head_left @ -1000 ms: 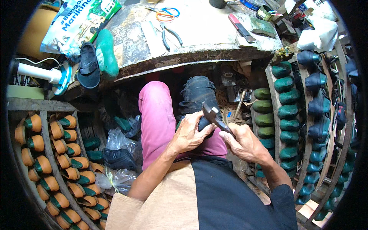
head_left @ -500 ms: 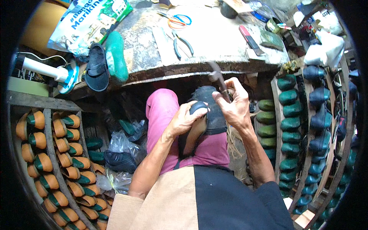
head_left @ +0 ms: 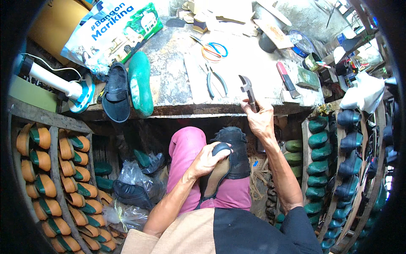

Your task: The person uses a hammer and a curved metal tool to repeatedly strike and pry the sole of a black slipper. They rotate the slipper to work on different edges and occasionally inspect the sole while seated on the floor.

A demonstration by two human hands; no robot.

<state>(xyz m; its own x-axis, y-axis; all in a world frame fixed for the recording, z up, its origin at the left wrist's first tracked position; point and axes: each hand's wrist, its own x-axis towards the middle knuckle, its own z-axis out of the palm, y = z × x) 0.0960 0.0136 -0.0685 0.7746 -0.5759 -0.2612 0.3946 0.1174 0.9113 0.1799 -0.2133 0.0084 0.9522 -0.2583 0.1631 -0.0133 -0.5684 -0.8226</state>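
Note:
My left hand [head_left: 204,161] is closed around a shoe [head_left: 219,173] with a dark rounded toe and a tan underside, which rests over my lap. Beside it, a dark cloth pad [head_left: 237,158] covers my right knee. My right hand [head_left: 262,120] grips a hammer [head_left: 247,88] by its handle, its metal head up over the front edge of the workbench [head_left: 169,91]. Whether the hammer touches the bench I cannot tell. Pliers [head_left: 209,82] with dark handles lie left of the hammer, and a red-handled blade [head_left: 286,78] lies to its right.
Scissors [head_left: 220,50] lie farther back. On the bench's left are a black sandal [head_left: 116,97], a green shoe last [head_left: 140,84] and a printed bag [head_left: 112,34]. Racks of tan-and-green shoes [head_left: 48,184] stand at left, racks of green and dark shoes [head_left: 317,163] at right.
My right hand has moved forward and up with the hammer, from beside my knee to the bench edge. My left hand still holds the shoe. The view has tilted up toward the bench.

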